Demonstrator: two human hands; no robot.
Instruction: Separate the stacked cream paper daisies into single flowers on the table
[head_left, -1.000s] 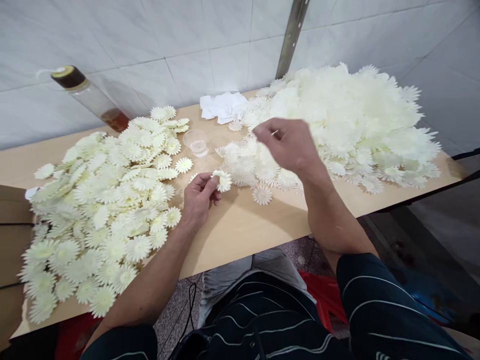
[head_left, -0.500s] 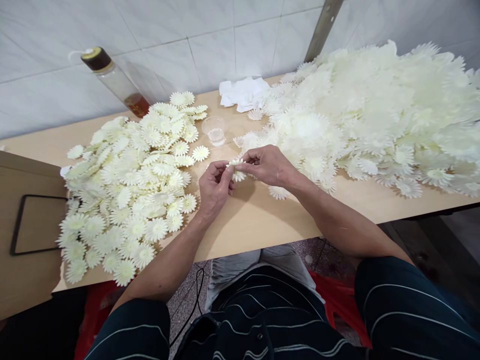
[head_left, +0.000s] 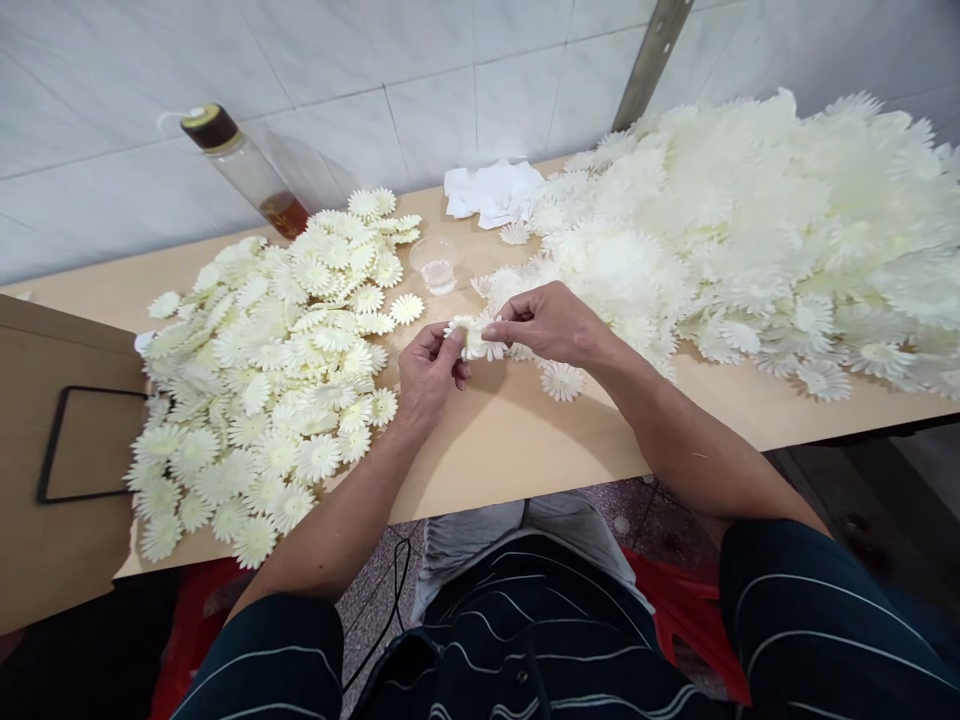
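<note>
Over the middle of the table, a cream artificial flower (head_left: 474,338) with many narrow petals is between my hands. My left hand (head_left: 431,372) pinches its left side between thumb and fingers. On the other side, my right hand (head_left: 544,325) is closed, thumb and forefinger pressed on the flower's right edge. The fingertips cover part of it, so whether it is one layer or more cannot be made out. A heap of yellowish flower heads (head_left: 255,380) lies left of my left hand. Beyond my right hand spreads a larger pile of paler petal layers (head_left: 720,230).
A small clear plastic cup (head_left: 433,266) stands behind my hands, with white crumpled tissue (head_left: 495,192) further back. At the wall leans a bottle (head_left: 251,175) with brown liquid. A cardboard box (head_left: 67,450) borders the left heap. One loose flower (head_left: 562,380) lies below my right wrist.
The flower between my hands now shows wider, its petals spread further to the right. My right fingers have shifted slightly right along it. The whole view has moved a little.
</note>
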